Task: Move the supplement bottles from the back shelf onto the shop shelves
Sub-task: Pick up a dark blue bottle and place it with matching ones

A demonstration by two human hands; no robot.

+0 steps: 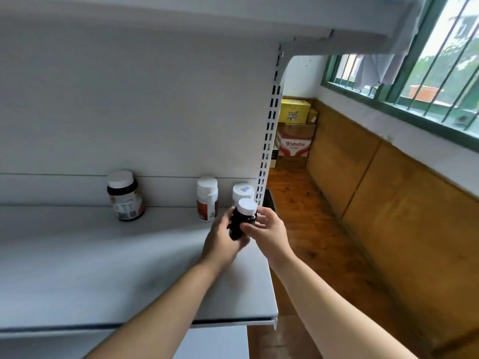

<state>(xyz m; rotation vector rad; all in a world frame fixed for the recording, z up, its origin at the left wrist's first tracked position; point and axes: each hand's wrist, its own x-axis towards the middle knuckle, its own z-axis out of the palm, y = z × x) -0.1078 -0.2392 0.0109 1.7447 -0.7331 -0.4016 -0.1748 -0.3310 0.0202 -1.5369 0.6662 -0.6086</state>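
So we've got the dark bottle (pixel 239 224) clamped between both hands, left hand (pixel 223 242) wrapped round its body, right hand (pixel 267 229) pinching the other side, white cap tipped up and away from us. It's over the right end of the shelf (pixel 103 268), just in front of the white-capped bottle (pixel 242 192) by the slotted upright (pixel 269 130). Looks like either grip could set it down; the open spot is to the left, toward the white bottle (pixel 206 199).

The grey shelf (pixel 103 268) carries three bottles along its far edge: a dark bottle (pixel 125 195) left, a white bottle (pixel 207 199) right of it, and a white-capped bottle (pixel 242 192) far right.
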